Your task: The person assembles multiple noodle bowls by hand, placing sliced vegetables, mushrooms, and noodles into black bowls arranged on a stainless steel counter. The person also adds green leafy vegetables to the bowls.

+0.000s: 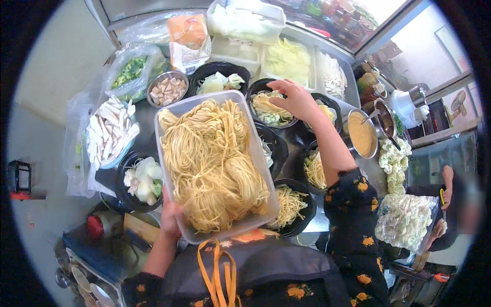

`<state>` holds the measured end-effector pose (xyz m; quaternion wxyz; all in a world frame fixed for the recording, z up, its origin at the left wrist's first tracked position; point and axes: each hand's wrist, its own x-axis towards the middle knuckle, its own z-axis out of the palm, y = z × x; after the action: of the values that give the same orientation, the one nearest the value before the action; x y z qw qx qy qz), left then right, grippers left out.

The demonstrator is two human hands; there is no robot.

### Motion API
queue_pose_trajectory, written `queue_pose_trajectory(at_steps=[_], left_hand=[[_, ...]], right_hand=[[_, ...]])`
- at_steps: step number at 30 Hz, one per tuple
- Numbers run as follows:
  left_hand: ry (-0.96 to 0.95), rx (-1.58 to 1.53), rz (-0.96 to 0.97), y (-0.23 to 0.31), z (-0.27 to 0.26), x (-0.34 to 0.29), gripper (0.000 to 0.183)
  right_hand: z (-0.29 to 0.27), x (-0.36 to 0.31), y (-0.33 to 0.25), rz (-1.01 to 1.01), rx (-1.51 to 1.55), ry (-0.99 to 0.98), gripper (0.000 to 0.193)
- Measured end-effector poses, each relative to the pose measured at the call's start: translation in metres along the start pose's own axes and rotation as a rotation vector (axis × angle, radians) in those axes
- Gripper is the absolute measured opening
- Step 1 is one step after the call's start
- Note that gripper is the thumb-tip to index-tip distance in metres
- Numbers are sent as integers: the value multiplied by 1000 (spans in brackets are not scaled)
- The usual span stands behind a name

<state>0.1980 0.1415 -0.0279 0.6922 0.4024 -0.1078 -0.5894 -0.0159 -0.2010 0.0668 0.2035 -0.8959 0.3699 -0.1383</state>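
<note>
My left hand [172, 215] grips the near left side of a large clear plastic tub [258, 146], tilted in front of me. Bundles of yellow noodles [209, 163] fill it. My right hand [294, 100] reaches over a black bowl beyond the tub, its thumb and fingers apart. In that bowl lies a portion of noodles [268, 106] on pale green leaves. Another noodle portion [289, 207] rests in a black bowl at the tub's near right. Farther right, noodles [315, 171] show in a bowl partly hidden by my forearm.
White sliced strips [110, 130] and a metal bowl of diced pieces [168, 91] stand at left. A pot of tan sauce [361, 134] sits at right, near a bag of pale florets [406, 220]. Tubs line the back. Another person's hand [446, 197] shows far right.
</note>
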Motion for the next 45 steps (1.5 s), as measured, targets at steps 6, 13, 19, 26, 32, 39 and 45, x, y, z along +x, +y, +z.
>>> queue_pose_trajectory(at_steps=[6,13,19,26,32,39,45], left_hand=[[-26,22,21,5,13,8,92],[-19,49,49,15,20,6,86],[9,39,133,25,2,-18,85],[86,-13,164,33,-12,-47,88],[60,19,269,41,-13,-66,88],[123,-36,249,32,-29,-76,86],[179,-97,198,28,-53,-92,86]], right_hand=[[15,-23,-78,-452,26,-115,40],[44,-15,-89,-462,-164,-9,20],[16,-15,-109,-361,-44,13,25],[58,-13,-148,-524,-522,-3,49],[48,-3,-168,-522,-60,59,35],[-13,-21,-200,-259,279,1,43],[-51,-48,-170,-185,362,106,44]])
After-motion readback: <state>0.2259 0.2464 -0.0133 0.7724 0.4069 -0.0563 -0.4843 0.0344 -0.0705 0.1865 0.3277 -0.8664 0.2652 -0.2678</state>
